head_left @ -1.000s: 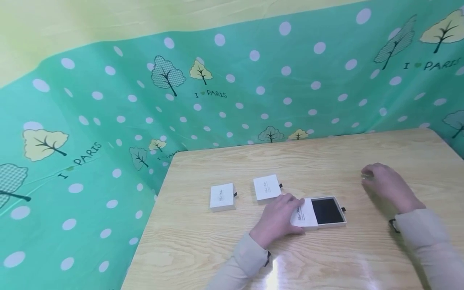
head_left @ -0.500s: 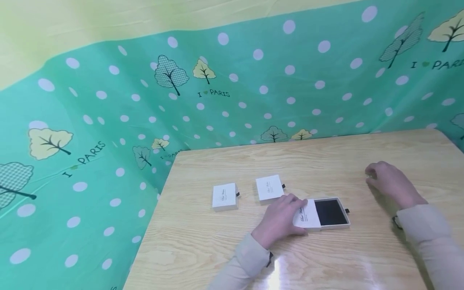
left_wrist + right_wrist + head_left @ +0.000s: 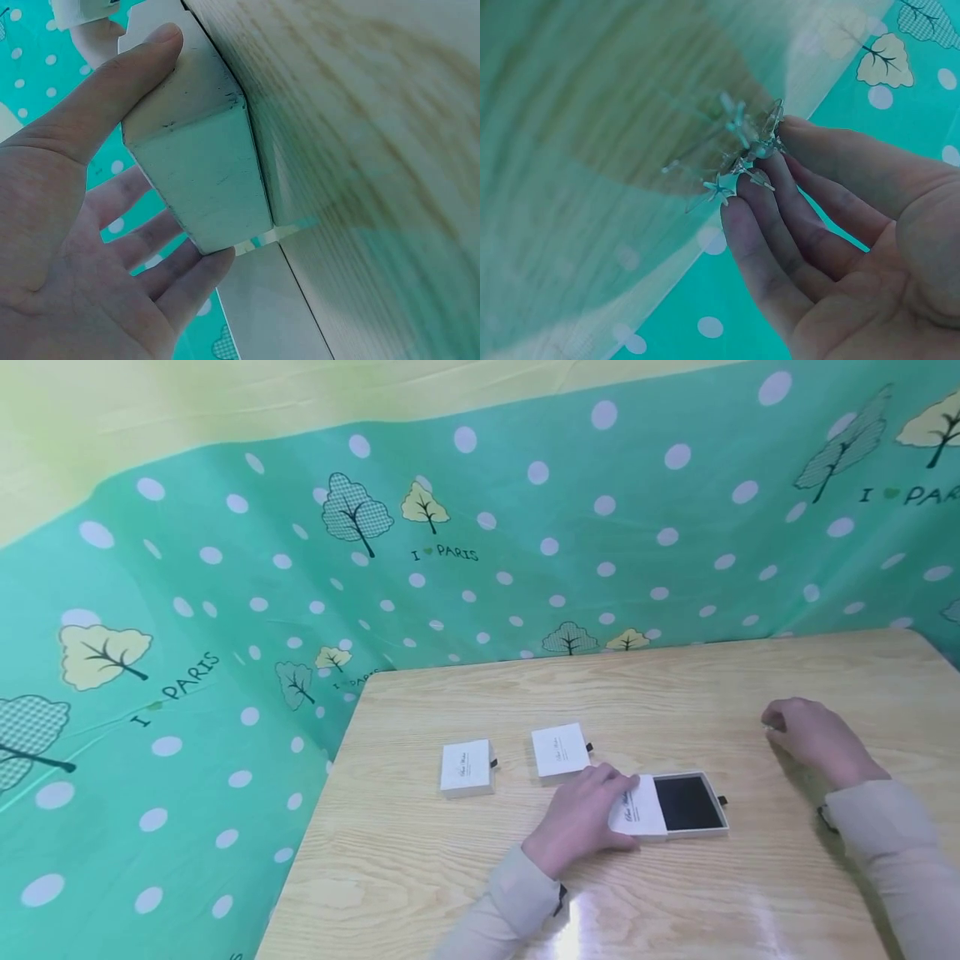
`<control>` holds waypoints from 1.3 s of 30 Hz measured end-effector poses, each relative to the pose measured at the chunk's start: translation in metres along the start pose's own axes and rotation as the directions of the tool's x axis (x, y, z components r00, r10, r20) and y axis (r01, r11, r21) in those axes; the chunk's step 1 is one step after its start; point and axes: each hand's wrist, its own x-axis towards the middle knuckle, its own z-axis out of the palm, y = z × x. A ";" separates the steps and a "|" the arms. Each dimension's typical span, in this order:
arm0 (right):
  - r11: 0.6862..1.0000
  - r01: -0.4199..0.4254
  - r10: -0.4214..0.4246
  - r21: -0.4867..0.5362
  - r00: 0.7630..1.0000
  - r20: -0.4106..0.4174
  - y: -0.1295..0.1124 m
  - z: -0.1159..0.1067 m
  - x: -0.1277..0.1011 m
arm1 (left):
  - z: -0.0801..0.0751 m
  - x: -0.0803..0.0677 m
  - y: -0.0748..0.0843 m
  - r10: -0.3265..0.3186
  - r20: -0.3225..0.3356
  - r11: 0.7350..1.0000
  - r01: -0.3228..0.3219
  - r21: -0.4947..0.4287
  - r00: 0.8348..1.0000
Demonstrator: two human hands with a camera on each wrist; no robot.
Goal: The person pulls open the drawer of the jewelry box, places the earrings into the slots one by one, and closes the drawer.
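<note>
The open box [image 3: 670, 807] lies near the middle of the wooden table [image 3: 675, 693], its white sleeve pushed left so the black-lined drawer shows on the right. The left hand [image 3: 581, 814] grips the sleeve end, thumb on one side and fingers on the other, as the left wrist view shows [image 3: 199, 165]; that hand covers the sleeve's left edge in the head view. The print on the sleeve is too small to read.

The right hand [image 3: 813, 739] rests on the table well to the right of the box, apart from it. Its fingertips pinch a small clear sparkly piece [image 3: 739, 150], a cluster of star-like points; what exactly it is cannot be made out, and in the head view the hand hides nearly all of it.

There are 3 white boxes in all: the open 1, and 2 closed boxes, 1 just behind the left hand [image 3: 559, 750] and 1 further left [image 3: 467, 768], each with a small dark tab on its right side. A green dotted cloth [image 3: 225, 610] printed with trees hangs behind the table.
</note>
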 end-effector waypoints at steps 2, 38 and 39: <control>1.000 -0.002 0.002 0.001 1.000 0.006 0.000 0.000 0.000 | 0.000 0.000 0.000 -0.001 -0.002 1.000 0.001 0.000 1.000; 0.998 0.044 -0.040 0.032 0.994 -0.106 -0.003 -0.004 -0.005 | -0.001 -0.001 0.000 -0.002 0.003 1.000 0.002 -0.008 1.000; 0.998 0.044 -0.041 0.034 0.993 -0.107 -0.003 -0.004 -0.005 | -0.001 -0.001 0.000 -0.001 0.005 1.000 0.001 -0.008 1.000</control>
